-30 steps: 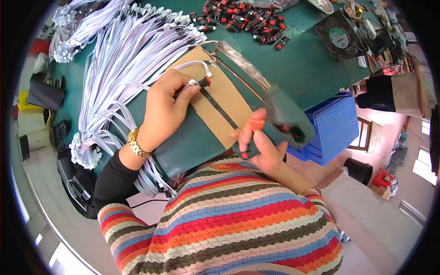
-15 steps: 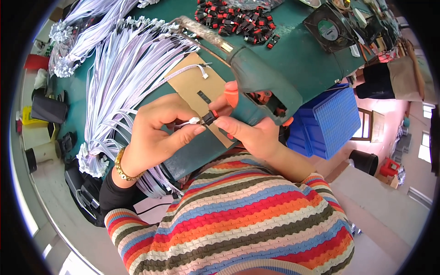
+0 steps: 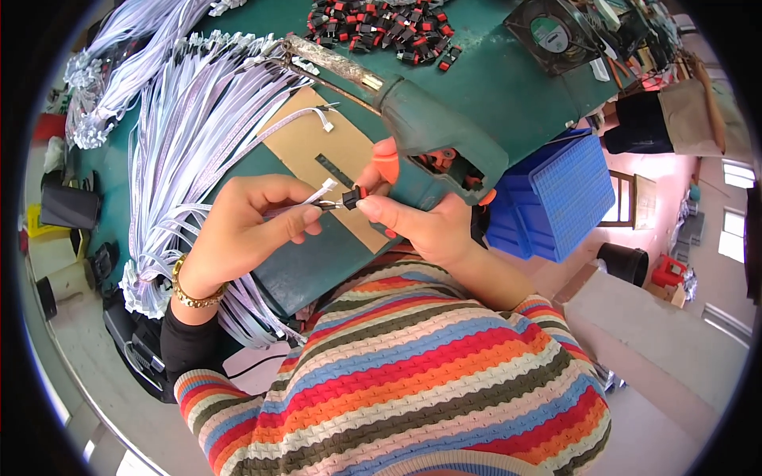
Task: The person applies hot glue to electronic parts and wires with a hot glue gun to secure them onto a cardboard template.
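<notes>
My left hand (image 3: 258, 222) pinches the end of a white ribbon cable between thumb and fingers. A white plug (image 3: 324, 189) sticks up beside the fingertips, and short dark leads (image 3: 325, 205) point toward a small part. That part, a black-and-red rocker switch (image 3: 354, 198) with shiny terminals, sits between the thumb and fingers of my right hand (image 3: 425, 226). The same hand is wrapped around a green gun-shaped tool (image 3: 444, 127), which looks like a soldering gun, with a fingertip by its orange trigger (image 3: 386, 163). Whether leads and terminals touch is too small to tell.
Many white ribbon cables (image 3: 186, 135) fan across the green table at left. A brown board (image 3: 294, 131) with a dark slot lies under my hands. Black-and-red switches (image 3: 381, 32) are piled at the back. A fan (image 3: 548, 36) and blue crates (image 3: 548, 198) are at right.
The view has shifted slightly. My left hand has drawn back a little from the switch. The white plug now tilts upward, and dark leads show between the fingertips and the switch.
</notes>
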The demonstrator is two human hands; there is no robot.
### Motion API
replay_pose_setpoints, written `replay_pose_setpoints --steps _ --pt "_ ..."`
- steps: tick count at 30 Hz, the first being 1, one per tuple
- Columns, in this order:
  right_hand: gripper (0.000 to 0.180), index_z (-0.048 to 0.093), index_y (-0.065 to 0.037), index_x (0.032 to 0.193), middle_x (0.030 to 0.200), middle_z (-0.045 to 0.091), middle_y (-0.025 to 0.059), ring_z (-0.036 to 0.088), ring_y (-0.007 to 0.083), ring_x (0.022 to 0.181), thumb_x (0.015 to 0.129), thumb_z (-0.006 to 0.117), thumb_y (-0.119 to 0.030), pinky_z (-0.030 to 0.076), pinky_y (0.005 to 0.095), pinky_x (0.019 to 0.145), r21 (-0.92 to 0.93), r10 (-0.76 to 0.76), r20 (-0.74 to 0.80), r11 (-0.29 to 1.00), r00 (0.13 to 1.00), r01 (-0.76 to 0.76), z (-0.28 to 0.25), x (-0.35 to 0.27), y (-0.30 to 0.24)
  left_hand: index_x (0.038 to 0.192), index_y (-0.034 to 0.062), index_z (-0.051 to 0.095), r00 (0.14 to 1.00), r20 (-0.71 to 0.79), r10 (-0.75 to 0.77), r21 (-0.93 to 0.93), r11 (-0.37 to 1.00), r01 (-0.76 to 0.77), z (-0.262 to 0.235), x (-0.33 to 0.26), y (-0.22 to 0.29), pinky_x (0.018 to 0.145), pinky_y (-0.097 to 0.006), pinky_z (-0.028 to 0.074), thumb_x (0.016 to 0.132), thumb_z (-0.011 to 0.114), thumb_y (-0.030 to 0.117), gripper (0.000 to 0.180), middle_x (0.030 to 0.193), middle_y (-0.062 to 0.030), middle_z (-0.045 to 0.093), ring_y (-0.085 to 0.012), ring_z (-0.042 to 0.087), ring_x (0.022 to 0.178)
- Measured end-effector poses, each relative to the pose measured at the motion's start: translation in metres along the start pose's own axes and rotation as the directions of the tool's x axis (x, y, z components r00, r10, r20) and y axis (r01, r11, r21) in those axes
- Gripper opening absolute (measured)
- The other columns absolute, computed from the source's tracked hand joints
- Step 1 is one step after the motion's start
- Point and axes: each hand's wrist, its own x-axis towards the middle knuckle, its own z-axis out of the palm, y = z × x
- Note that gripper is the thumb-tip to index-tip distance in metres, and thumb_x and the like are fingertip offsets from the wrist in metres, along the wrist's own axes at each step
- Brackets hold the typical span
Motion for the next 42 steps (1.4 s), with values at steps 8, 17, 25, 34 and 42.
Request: replay_pose_setpoints --steps 8,17,25,34,42 --pt "0.047 0.046 -0.004 0.118 0.089 0.06 0.011 0.056 0.0094 0.066 0.077 0.066 0.005 0.044 0.0212 0.053 0.005 -0.004 -0.049 1.0 0.999 0.004 -0.001 -0.003 0.0 0.1 -0.0057 0.061 0.997 -0.057 0.055 0.088 0.995 -0.05 0.012 0.0 0.003 0.066 -0.023 0.05 0.086 0.063 0.007 0.02 0.086 -0.0103 0.067 -0.0116 0.062 0.073" --pt "0.045 0.046 -0.004 0.116 0.089 0.06 0.0109 0.056 0.0101 0.068 0.077 0.065 0.006 0.046 0.022 0.057 -0.069 -0.104 -0.031 0.992 0.994 0.102 -0.002 -0.007 0.002 0.092 -0.0055 0.061 0.995 -0.099 0.025 -0.056 0.998 -0.031 0.017 0.001 -0.004 0.062 -0.021 0.049 0.084 0.063 0.004 0.013 0.08 -0.0048 0.065 -0.008 0.06 0.069" --pt "0.044 0.046 -0.004 0.115 0.09 0.06 0.0107 0.056 0.0106 0.07 0.077 0.065 0.006 0.046 0.0229 0.061 0.009 -0.071 -0.013 0.997 0.997 0.071 -0.001 -0.011 0.001 0.084 -0.0035 0.06 0.995 -0.099 0.03 -0.038 0.999 -0.034 0.02 0.002 -0.003 0.06 -0.02 0.048 0.081 0.068 0.006 0.013 0.075 -0.0023 0.063 -0.0069 0.058 0.067" --pt "0.044 0.046 -0.004 0.116 0.09 0.059 0.0099 0.055 0.0099 0.071 0.078 0.065 0.006 0.046 0.0228 0.062 -0.051 -0.086 0.029 0.995 0.996 0.088 -0.003 -0.009 0.002 0.081 -0.0018 0.061 0.965 -0.141 0.221 0.23 0.955 -0.186 0.026 0.001 -0.006 0.059 -0.021 0.046 0.079 0.07 0.008 0.014 0.069 -0.0017 0.061 -0.0064 0.056 0.065" --pt "0.044 0.045 -0.005 0.117 0.095 0.057 0.0111 0.055 0.0104 0.074 0.078 0.065 0.005 0.047 0.0234 0.064 0.017 -0.017 0.033 1.0 0.999 0.017 0.001 -0.015 0.002 0.087 -0.0025 0.059 0.992 -0.083 0.099 0.008 0.995 -0.099 0.019 0.005 -0.013 0.063 -0.021 0.048 0.077 0.072 0.004 0.018 0.076 -0.0016 0.061 -0.0064 0.056 0.069"
